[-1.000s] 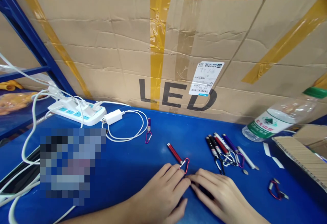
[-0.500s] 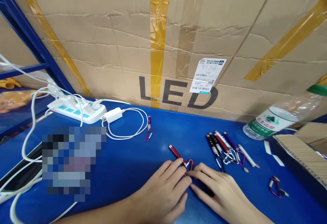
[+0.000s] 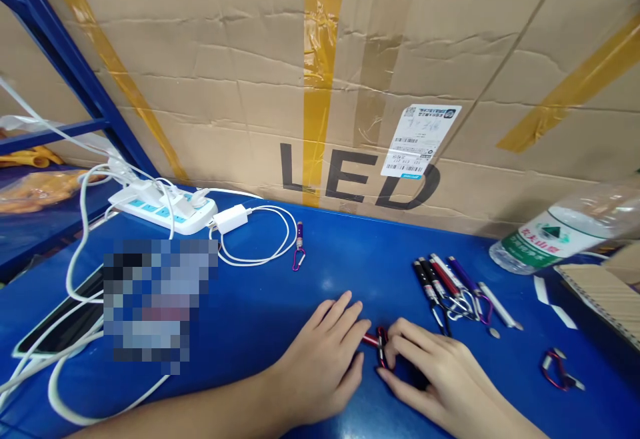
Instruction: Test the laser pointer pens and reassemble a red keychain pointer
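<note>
A small red keychain light (image 3: 376, 342) with a red carabiner lies on the blue table (image 3: 350, 265) between my two hands, mostly covered by them. My left hand (image 3: 325, 355) lies over its barrel with fingers together, fingertips pressing on it. My right hand (image 3: 433, 372) pinches the carabiner end with thumb and forefinger. Just to the right lies a bundle of several more keychain lights (image 3: 457, 289), black, red, purple and silver. A lone purple keychain light (image 3: 299, 245) lies farther back.
A big taped cardboard box marked LED (image 3: 350, 92) stands along the back. A white power strip (image 3: 163, 205) with a charger and white cables sits at back left. A plastic bottle (image 3: 565, 229) lies at right, beside a brown carton (image 3: 600, 292). A loose red carabiner (image 3: 557, 369) lies at right.
Both hands have pulled the red keychain light nearer and closed over it, so its barrel is now mostly hidden. The camera view has shifted slightly left and down.
</note>
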Available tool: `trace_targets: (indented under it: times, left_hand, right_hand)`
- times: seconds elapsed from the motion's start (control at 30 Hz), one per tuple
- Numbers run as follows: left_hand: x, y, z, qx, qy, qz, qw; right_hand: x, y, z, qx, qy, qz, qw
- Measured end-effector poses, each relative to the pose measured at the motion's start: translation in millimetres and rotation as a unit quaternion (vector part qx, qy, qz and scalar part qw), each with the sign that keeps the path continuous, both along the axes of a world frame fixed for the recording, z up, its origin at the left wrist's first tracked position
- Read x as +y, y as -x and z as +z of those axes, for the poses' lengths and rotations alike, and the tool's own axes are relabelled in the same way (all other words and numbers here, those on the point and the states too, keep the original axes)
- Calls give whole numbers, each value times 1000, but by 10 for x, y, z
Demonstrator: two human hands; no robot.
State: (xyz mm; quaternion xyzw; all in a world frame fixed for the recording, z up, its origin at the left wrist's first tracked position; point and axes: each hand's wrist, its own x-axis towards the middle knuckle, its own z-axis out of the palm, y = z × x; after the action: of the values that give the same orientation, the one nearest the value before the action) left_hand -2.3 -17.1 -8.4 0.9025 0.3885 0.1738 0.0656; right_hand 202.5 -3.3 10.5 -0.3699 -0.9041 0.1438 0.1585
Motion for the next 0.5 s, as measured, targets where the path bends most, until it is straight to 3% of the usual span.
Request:
trace_targets:
  times: [0.17,0.33,0.5]
  left_hand:
    - [8,-33,4,-12,-32,-7,999]
    - [10,-53,44,-11,-4,40,999]
    - [9,-53,69,-5,16,38,999]
  right_hand:
    - [1,8,-8,10,-15,-3,1000]
    - [2,10,0,9,-15,0,1000]
    - [2,18,17,15,-20,-1,1000]
